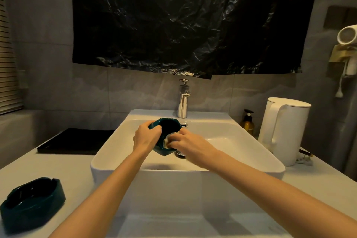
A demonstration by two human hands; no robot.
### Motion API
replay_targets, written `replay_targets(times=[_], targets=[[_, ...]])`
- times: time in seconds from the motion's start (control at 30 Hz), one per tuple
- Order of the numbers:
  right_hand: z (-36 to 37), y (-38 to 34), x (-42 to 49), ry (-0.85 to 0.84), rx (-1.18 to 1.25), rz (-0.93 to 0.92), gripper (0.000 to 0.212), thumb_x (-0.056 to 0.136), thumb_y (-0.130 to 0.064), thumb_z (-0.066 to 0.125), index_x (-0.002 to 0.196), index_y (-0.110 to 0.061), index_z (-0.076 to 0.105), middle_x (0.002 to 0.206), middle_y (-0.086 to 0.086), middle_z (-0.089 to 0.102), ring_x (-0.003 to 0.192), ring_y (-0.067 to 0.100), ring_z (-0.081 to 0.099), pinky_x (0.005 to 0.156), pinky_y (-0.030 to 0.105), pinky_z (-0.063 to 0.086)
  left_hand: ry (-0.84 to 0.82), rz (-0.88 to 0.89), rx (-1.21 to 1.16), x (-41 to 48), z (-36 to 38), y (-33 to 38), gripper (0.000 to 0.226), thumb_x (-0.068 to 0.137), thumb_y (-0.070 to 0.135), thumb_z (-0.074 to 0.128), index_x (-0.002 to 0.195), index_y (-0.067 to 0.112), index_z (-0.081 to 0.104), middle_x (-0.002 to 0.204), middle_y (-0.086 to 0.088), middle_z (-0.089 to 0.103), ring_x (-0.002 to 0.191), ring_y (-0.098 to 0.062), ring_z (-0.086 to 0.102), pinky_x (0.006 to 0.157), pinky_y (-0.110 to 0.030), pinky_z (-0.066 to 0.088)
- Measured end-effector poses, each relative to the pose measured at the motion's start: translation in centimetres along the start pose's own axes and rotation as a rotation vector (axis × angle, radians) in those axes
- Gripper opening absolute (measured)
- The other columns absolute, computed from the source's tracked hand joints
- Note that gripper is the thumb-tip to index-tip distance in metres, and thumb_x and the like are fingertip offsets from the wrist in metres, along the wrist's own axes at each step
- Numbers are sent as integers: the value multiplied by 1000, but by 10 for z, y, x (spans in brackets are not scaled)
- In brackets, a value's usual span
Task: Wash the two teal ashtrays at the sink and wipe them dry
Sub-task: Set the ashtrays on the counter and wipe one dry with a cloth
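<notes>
Gripping a teal ashtray [171, 127] by its left rim, the left hand [146, 137] holds it tipped up over the basin of the white sink [183, 189], with its hollow turned toward the person. The fingers curl over the edge and the thumb lies on the outside. The right hand [185, 142] is right up against it, fingers bunched around a pale scrubbing pad [166, 139] (sponge or folded cloth, too small to tell) that is pressed into the lower part of the hollow. The two hands are close together, each clamped on its own thing, above the drain [180, 153], which shows just below the ashtray's lower edge.

The second teal ashtray [32, 203] sits upright on the pale counter [58, 166] at the near left, well apart from the sink, with something glossy in its bowl that could be water.

A chrome faucet [183, 102] stands at the back of the sink behind the hands. A flat black tray [77, 141] lies on the counter beside the sink's left wall. On the right stand an amber pump bottle [248, 123] and, nearer, a white kettle [284, 131]. A crumpled black plastic sheet [193, 21] hangs on the tiled wall above the faucet, and a white hair dryer [347, 36] sits in a wall holder at the far right
</notes>
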State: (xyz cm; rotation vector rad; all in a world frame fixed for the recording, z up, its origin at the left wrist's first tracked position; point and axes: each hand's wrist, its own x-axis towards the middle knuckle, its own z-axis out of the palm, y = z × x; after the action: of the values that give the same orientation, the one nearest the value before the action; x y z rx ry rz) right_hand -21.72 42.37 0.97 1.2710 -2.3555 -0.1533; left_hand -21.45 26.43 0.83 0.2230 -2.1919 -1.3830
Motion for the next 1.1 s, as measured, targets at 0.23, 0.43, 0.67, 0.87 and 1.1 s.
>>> replay_targets(times=[0.23,0.43,0.67,0.87,1.1], targets=[[0,-20,12,2,320,170,49,87,1,62,133,-16,55,134,1,55,117,22,52,93,28,46,18,-20,-4,0,-2,-3,23,90,20,51,111,16,62,97,-2,59,92,-21,53,81,-34,47],[-14,21,-7,-49,-224,-189,39,79,-7,72,116,-17,65,123,1,58,106,23,55,53,27,48,-132,-77,-85,0,-2,-4,13,89,21,51,98,19,61,92,-4,62,92,-23,56,79,-36,52],[-7,20,-11,5,-375,-258,32,60,-17,87,90,-20,75,90,0,67,77,17,62,46,21,49,-244,-126,-189,-1,-2,1,34,87,22,58,120,18,53,111,-9,60,103,-26,57,87,-40,53],[-3,-8,10,90,-35,73,37,91,-18,62,126,-8,56,120,9,61,98,24,56,82,32,48,-211,-34,-312,-3,1,5,38,91,19,55,129,18,45,119,-6,53,107,-21,52,83,-32,52],[-6,0,8,-36,-1,-34,43,91,-14,61,133,-11,53,135,6,55,116,25,52,96,35,48,-93,31,-271,2,-3,-2,38,95,16,48,132,25,52,120,0,51,109,-20,49,88,-40,53]])
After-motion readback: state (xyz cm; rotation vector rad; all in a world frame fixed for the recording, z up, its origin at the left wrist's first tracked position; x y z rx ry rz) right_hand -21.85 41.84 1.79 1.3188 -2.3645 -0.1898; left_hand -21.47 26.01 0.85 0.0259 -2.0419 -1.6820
